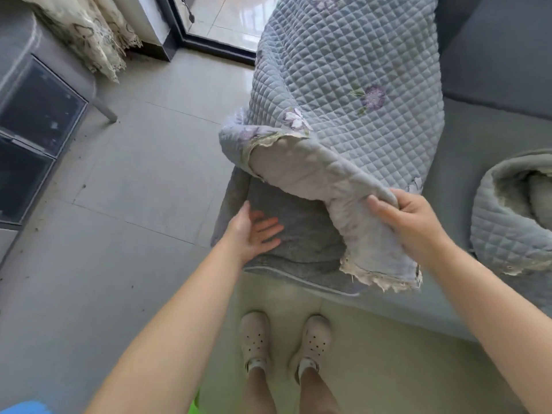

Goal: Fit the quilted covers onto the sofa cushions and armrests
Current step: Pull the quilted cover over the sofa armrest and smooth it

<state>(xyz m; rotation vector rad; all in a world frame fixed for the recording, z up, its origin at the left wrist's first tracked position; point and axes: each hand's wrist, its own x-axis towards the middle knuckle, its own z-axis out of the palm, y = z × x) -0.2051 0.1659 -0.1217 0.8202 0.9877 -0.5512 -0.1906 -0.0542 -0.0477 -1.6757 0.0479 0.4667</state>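
Head view. One sofa armrest [301, 234], upholstered in dark grey fabric, extends away from the person near the centre of the frame. One quilted cover [343, 85], light blue-grey with purple flower embroidery, lies draped along the far part of the armrest; its near end is folded back, showing the pale underside and a frayed cream fringe along the edge. The near end of the armrest is bare.

The left hand [254, 231] lies flat on the bare top of the armrest, fingers straight and slightly spread, gripping nothing. The right hand [409, 222] grips the folded-back end of the quilted cover, thumb on one face and fingers curled over the other, holding that end lifted above the armrest.

A second quilted cover [507, 222], grey-blue, sits bunched on the sofa seat [466, 138] at the right edge of the frame, well apart from the armrest. Count: two covers, one armrest visible.

Two stacked storage boxes [33, 138] with dark translucent fronts stand at the left edge; their contents cannot be determined. A cream lace curtain [89, 28] hangs at upper left beside a dark door frame [185, 31]. The floor [134, 174] is grey tile. Two pale clogs [286, 339] are on the person's feet, directly in front of the armrest.
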